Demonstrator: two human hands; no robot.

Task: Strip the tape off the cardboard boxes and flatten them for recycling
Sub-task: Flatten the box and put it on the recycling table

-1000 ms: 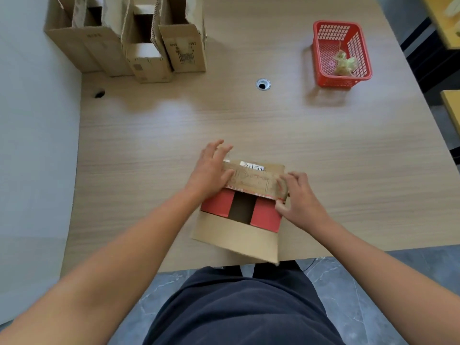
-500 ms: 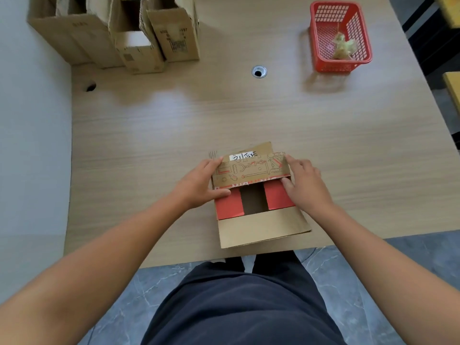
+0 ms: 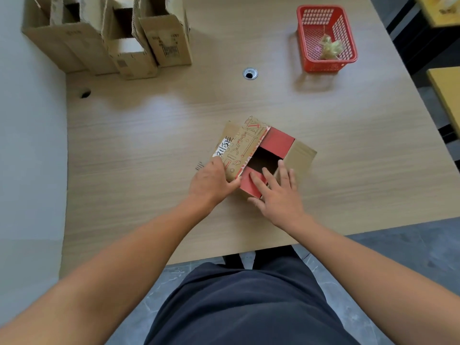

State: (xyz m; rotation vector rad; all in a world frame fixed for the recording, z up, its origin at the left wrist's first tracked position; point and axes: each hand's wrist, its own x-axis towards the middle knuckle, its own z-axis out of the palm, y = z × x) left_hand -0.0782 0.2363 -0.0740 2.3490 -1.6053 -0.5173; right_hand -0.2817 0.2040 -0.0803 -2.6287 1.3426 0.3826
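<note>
Box (image 3: 300, 155) sits on the table (image 3: 149, 145), middle front, near the person's edge, turned diagonal with its open top facing up. Left hand (image 3: 211, 183) grips the near end of the printed flap (image 3: 245, 145), fingers curled round its edge and thumb on top, likely to fold that flap outward or keep the box from sliding. Right hand (image 3: 280, 192) grasps nothing: fingers straight and spread, lying flat on the near red inner flap (image 3: 249, 185) with the tips at the rim of the dark opening. It looks like it is pinning that side down while the left works.

Far red inner flap and a plain brown outer flap lie open on the right side. White label (image 3: 223, 148) is stuck on the side under the printed flap. Can't tell whether any tape is left on this box.

Judgement: top is open, box not yet flattened; collapsing comes next.

Further out, more boxes (image 3: 149, 38) stand upright, unflattened, at the back left corner, so there is plenty to go. Red basket (image 3: 326, 63) at back right holds a crumpled yellowish wad (image 3: 329, 47), probably stripped tape, well apart from the box.
</note>
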